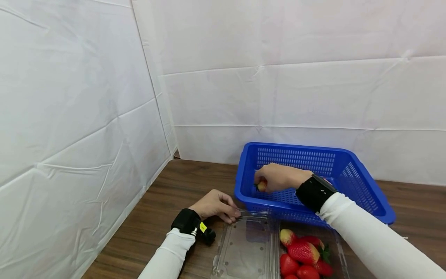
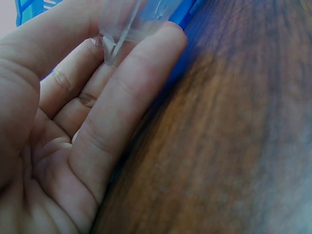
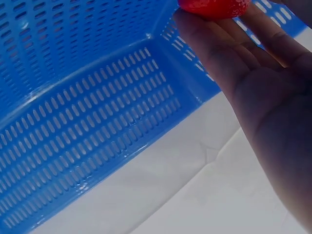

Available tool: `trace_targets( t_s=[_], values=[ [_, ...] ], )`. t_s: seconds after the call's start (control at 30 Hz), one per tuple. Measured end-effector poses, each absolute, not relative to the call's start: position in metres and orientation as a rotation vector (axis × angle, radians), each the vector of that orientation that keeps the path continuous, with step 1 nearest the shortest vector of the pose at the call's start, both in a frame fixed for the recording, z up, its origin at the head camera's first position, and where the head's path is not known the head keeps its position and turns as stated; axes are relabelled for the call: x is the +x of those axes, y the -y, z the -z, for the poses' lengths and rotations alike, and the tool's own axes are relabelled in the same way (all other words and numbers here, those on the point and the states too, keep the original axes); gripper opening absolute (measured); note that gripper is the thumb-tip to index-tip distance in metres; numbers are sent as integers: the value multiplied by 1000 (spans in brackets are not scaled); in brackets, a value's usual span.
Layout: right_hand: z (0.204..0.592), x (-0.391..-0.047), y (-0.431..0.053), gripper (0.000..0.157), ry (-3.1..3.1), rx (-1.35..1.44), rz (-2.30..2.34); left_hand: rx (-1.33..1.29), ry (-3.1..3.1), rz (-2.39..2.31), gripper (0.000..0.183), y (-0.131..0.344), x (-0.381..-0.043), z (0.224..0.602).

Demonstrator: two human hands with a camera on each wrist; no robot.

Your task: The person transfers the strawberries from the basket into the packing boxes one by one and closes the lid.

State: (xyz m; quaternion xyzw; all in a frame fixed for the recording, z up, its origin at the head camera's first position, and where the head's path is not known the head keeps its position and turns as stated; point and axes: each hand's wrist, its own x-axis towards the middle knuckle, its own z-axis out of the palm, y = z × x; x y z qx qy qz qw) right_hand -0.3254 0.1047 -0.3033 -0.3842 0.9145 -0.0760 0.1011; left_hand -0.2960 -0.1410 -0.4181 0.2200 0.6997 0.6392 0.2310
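My right hand (image 1: 278, 177) is inside the blue plastic basket (image 1: 296, 157), near its left end, and holds a strawberry (image 1: 262, 186). In the right wrist view the strawberry's red side (image 3: 214, 7) shows at the fingertips. Lower down, my left hand (image 1: 217, 205) pinches the far left corner of a clear plastic clamshell box (image 1: 249, 248) between thumb and fingers. The left wrist view shows that clear plastic edge (image 2: 114, 46) between them. Several strawberries (image 1: 304, 252) lie in the right half of the box, which is cut off by the frame's bottom.
The basket stands against a white sheet wall (image 1: 216, 97), just behind the box. Another white sheet (image 1: 69, 155) borders the left side. Everything rests on a dark wooden table (image 1: 195, 174). A bit of red shows in the basket behind my right wrist.
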Motion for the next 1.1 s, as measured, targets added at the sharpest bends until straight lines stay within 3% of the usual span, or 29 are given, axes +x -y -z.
trace_targets(
  t_s=[0.83,1.1],
  values=[
    [269,-284,-152,32,-2935,-1181,489,595,-1925,-1743,10,143,-291,409],
    [268,-262,-164,36,-2992,-1085,513,588,-1922,-1733,10,143,-290,411]
  ],
)
